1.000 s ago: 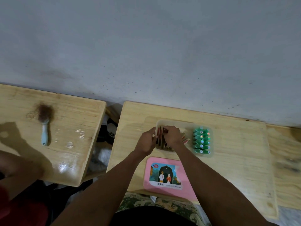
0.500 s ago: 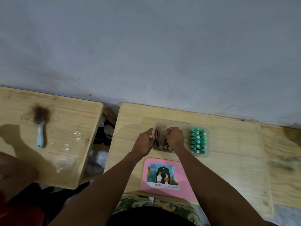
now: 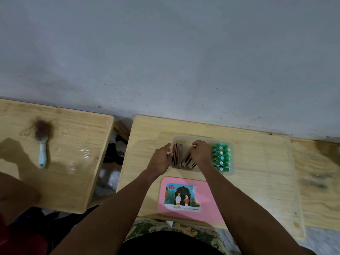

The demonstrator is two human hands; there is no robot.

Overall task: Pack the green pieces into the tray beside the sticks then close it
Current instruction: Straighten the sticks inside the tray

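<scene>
Both hands in a clear tray (image 3: pixel 184 138): left hand (image 3: pixel 161 159) gripping sticks (image 3: pixel 177 153), right hand (image 3: pixel 199 153) beside. Green pieces (image 3: pixel 221 157) packed at right. Pink lid (image 3: pixel 211 196) nearby.

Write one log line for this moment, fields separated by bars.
stage: arranging sticks | left hand: at tray edge | right hand: on sticks | green pieces: packed in tray | pink lid: off

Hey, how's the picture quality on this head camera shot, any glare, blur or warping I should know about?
Head view: dim, flat light. Glare patches shine on the left table, where a dark shadow falls near the brush. The far right of the wooden surface is smeared. The wide angle bows the table edges. The green pieces and pink lid read clearly; both hands, left hand and right hand, look slightly soft.
</scene>
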